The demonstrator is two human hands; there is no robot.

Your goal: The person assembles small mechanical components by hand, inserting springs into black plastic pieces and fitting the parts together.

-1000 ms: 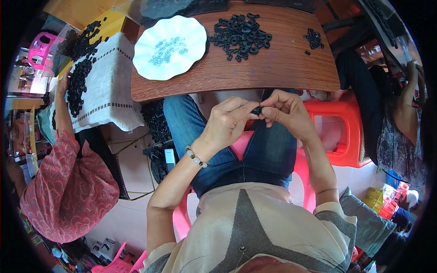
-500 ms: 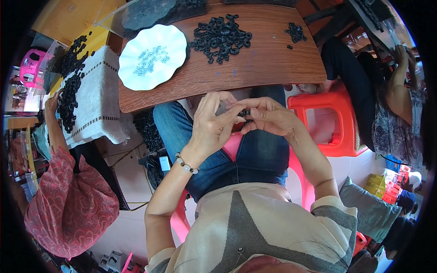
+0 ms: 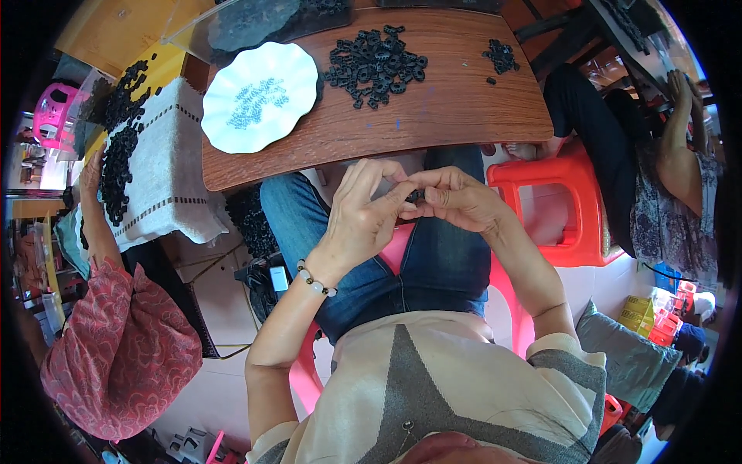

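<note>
Over my lap, just off the table's near edge, my left hand (image 3: pixel 365 207) and my right hand (image 3: pixel 457 199) meet fingertip to fingertip. Between them is a small black plastic part (image 3: pixel 416 195), mostly covered by the fingers. Thumb and fingers of the right hand pinch it, and the left thumb and forefinger press at its other side. On the brown table (image 3: pixel 479 108) lies a pile of similar black parts (image 3: pixel 376 66). A white scalloped plate (image 3: pixel 297 116) to its left carries many tiny clear or silvery pieces (image 3: pixel 255 102).
A smaller cluster of black parts (image 3: pixel 502 56) lies at the table's far right. Clear bins (image 3: pixel 263 27) stand along the back. A red stool (image 3: pixel 576 209) is at my right. Co-workers sit on both sides, the left one beside a cloth-covered surface (image 3: pixel 174 155) with black parts.
My fingers have shifted slightly around the black part, which is now more covered. At the left, the co-worker's hand has moved a little.
</note>
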